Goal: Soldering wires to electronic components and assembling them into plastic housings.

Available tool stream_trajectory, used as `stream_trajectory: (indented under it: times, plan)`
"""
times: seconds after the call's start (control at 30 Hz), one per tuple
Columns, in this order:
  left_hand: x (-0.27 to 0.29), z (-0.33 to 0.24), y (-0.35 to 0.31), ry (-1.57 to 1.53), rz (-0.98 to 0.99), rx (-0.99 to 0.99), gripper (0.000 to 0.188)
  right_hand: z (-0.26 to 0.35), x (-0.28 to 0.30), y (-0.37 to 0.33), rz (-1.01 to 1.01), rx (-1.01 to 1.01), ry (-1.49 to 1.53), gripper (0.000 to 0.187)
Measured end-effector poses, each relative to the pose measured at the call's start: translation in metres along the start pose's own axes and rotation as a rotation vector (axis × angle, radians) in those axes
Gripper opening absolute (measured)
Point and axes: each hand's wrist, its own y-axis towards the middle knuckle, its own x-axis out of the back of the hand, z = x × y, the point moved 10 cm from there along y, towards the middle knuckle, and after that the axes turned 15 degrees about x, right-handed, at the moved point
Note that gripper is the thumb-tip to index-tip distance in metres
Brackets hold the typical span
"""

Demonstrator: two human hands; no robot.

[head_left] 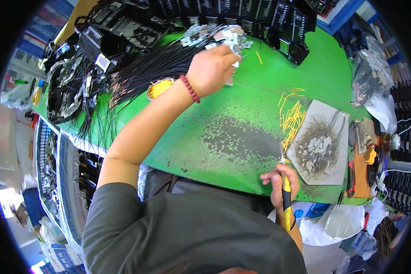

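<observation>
My left hand (211,69), with a dark red bead bracelet (190,88) at its wrist, reaches to the far middle of the green table. Its fingers are closed beside a pile of small silvery metal pieces (233,38); whatever they pinch is hidden. Black wires (155,64) fan out from that pile to the left. Near the front edge, my right hand (286,182) is closed round the yellow and black handle of a soldering iron (286,201). The iron's metal tip points away from me, beside thin yellow tubes (293,119) scattered on the table.
Right of the tubes lies a grey board (326,164) with dark burnt residue. Pliers with red handles (351,178) lie beyond it. Black plastic housings (260,18) line the far edge. An open packet of yellow tubes (160,87) sits by the wires on the green table (187,141).
</observation>
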Motion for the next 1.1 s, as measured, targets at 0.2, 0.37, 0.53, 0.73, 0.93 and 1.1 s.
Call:
stream_trajectory:
  times: [0.2, 0.37, 0.53, 0.73, 0.93, 1.1]
  plan:
    - [-0.029, 0.003, 0.024, 0.23, 0.026, -0.118, 0.018, -0.01, 0.01, 0.011, -0.022, -0.002, 0.027, 0.022]
    - [-0.017, 0.006, 0.02, -0.017, 0.055, -0.056, 0.014, -0.024, 0.013, 0.01, -0.008, -0.038, 0.045, 0.021]
    - [-0.029, 0.03, 0.034, -0.03, 0.246, 0.188, 0.01, -0.026, 0.014, 0.013, -0.025, -0.037, 0.082, 0.022]
    - [-0.044, -0.016, 0.055, 0.464, 0.026, -0.008, 0.019, -0.03, 0.013, 0.009, 0.02, -0.042, 0.061, 0.023]
    - [-0.017, -0.068, 0.031, -0.113, 0.07, -0.088, 0.01, -0.004, 0.025, 0.014, 0.032, 0.069, -0.087, 0.025]
    - [0.005, -0.164, -0.059, -0.447, 0.399, -0.206, 0.016, 0.052, 0.048, 0.053, -0.214, 0.329, -0.104, 0.034]
